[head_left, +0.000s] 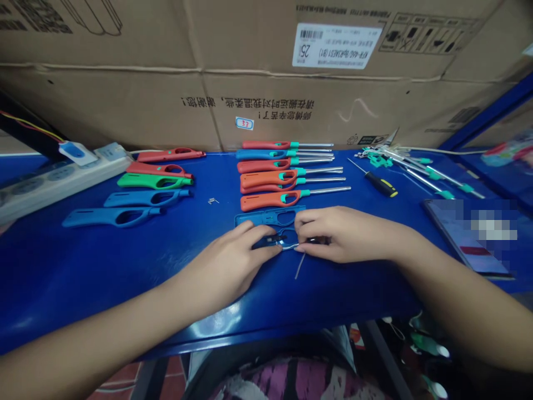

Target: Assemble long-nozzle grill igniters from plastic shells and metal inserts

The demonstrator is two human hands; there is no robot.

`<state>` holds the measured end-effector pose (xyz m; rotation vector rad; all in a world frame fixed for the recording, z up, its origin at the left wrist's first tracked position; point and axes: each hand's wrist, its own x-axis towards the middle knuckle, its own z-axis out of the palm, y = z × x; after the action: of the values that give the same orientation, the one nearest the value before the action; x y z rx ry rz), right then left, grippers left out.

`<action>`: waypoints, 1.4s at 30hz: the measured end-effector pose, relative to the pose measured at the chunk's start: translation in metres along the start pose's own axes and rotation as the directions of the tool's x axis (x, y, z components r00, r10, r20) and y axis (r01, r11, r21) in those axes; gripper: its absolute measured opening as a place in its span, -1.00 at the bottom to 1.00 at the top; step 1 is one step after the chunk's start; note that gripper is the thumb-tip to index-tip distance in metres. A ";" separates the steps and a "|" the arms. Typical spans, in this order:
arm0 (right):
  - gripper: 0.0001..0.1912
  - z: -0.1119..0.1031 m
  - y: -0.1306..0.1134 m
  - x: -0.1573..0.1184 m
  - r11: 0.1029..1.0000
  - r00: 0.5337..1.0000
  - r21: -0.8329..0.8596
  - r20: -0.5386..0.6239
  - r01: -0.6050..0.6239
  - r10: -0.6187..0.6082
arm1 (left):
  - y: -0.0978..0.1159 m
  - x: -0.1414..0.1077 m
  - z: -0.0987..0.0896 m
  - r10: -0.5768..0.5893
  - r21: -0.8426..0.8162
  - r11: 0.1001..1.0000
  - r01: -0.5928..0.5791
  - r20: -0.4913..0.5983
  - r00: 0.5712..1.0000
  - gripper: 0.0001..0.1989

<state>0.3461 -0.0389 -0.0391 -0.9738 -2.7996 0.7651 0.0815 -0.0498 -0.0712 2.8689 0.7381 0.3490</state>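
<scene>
My left hand [233, 258] is closed in a pinch at the left end of a blue lighter shell half [286, 232] with small dark and metal parts in it. At its right end my right hand [333, 236] pinches something small that its fingers mostly hide. A thin grey wire [300, 266] hangs below the right fingertips. Just above both hands lies another blue shell half [260, 215], partly covered by the fingers. Beyond it, an orange lighter [270, 201] with a metal tube heads a column of several red, orange and blue ones.
Coloured lighter shells [133, 215] lie at the left beside a power strip [62, 178]. Small pins [212, 200] lie mid-table. At the right are a screwdriver [381, 184], metal tubes [416, 175] with green parts, and a phone-like device [462, 239]. A cardboard box [158, 105] stands behind.
</scene>
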 end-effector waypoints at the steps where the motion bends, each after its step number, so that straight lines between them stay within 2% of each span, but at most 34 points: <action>1: -0.84 0.000 0.001 0.001 1.000 1.000 0.020 -0.019 0.021 -0.020 | 0.000 0.000 0.000 -0.005 -0.007 1.000 0.005 -0.002 1.000 -0.60; 4: -0.83 -0.004 0.008 0.003 0.996 0.985 0.050 -0.158 0.071 -0.062 | -0.001 0.000 0.000 0.002 0.000 1.000 -0.002 -0.007 1.000 -0.60; 6: -0.82 -0.013 0.019 0.001 1.000 0.942 -0.020 -0.334 -0.010 0.002 | -0.001 -0.001 0.001 0.021 0.028 0.999 -0.021 -0.016 1.000 -0.61; 7: -0.81 -0.018 0.028 -0.002 0.991 0.894 -0.079 -0.445 -0.103 0.058 | -0.002 -0.001 0.002 0.032 0.048 0.998 -0.031 -0.021 0.999 -0.61; 8: -0.81 -0.025 0.038 -0.007 0.959 0.830 -0.129 -0.539 -0.251 0.145 | -0.002 -0.002 0.003 0.043 0.070 0.997 -0.041 -0.026 0.999 -0.61; 9: -0.82 -0.031 0.051 -0.013 0.905 0.750 -0.162 -0.626 -0.392 0.213 | -0.003 -0.003 0.004 0.054 0.093 0.994 -0.051 -0.029 0.998 -0.61; 11: -0.82 -0.044 0.079 -0.029 0.739 0.562 -0.166 -0.761 -0.653 0.325 | -0.003 -0.004 0.005 0.078 0.131 0.989 -0.073 -0.032 0.996 -0.61; 13: -0.79 -0.053 0.108 -0.047 0.569 0.395 -0.082 -0.798 -0.819 0.454 | -0.004 -0.005 0.005 0.097 0.155 0.984 -0.091 -0.028 0.995 -0.61; 14: -0.76 -0.056 0.122 -0.054 0.508 0.332 -0.031 -0.791 -0.861 0.515 | -0.004 -0.005 0.005 0.103 0.164 0.982 -0.098 -0.023 0.994 -0.62; 16: -0.69 -0.058 0.145 -0.066 0.464 0.283 0.027 -0.761 -0.885 0.584 | -0.004 -0.005 0.005 0.108 0.183 0.978 -0.103 -0.016 0.994 -0.62; 21: -0.62 -0.049 0.173 -0.072 0.437 0.246 0.072 -0.739 -0.896 0.627 | -0.001 -0.008 0.004 0.105 0.201 0.975 -0.098 -0.024 0.994 -0.58; 24: -0.69 -0.045 0.178 -0.073 0.413 0.220 0.089 -0.735 -0.906 0.641 | 0.001 -0.009 0.003 0.105 0.202 0.975 -0.098 -0.024 0.994 -0.57; 27: -0.77 -0.044 0.180 -0.075 0.385 0.191 0.100 -0.738 -0.918 0.647 | 0.002 -0.008 0.003 0.098 0.189 0.978 -0.093 -0.020 0.995 -0.58; 31: -0.76 -0.042 0.177 -0.074 0.357 0.154 0.121 -0.743 -0.926 0.651 | 0.003 -0.006 0.002 0.085 0.167 0.982 -0.082 -0.010 0.996 -0.60; 36: -0.81 -0.049 0.164 -0.072 0.345 0.151 0.129 -0.723 -0.930 0.674 | 0.004 -0.005 0.000 0.068 0.149 0.987 -0.066 -0.005 0.998 -0.61; 38: -0.82 -0.058 0.152 -0.074 0.359 0.178 0.122 -0.696 -0.925 0.696 | 0.004 -0.006 0.000 0.062 0.137 0.989 -0.060 -0.008 0.998 -0.62; 39: -0.82 -0.063 0.144 -0.076 0.381 0.210 0.113 -0.675 -0.918 0.707 | 0.004 -0.006 0.000 0.059 0.130 0.990 -0.057 -0.010 0.998 -0.62; 40: -0.83 -0.067 0.136 -0.077 0.416 0.259 0.099 -0.647 -0.904 0.717 | 0.004 -0.006 0.000 0.054 0.124 0.991 -0.052 -0.014 0.998 -0.63; 42: -0.84 -0.075 0.116 -0.080 0.528 0.409 0.060 -0.559 -0.847 0.721 | 0.004 -0.005 0.001 0.045 0.105 0.994 -0.043 -0.025 0.999 -0.64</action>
<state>0.4919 0.0239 -0.0225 -2.2353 -1.8296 0.0985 0.0791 -0.0556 -0.0720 2.9883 0.7194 0.3669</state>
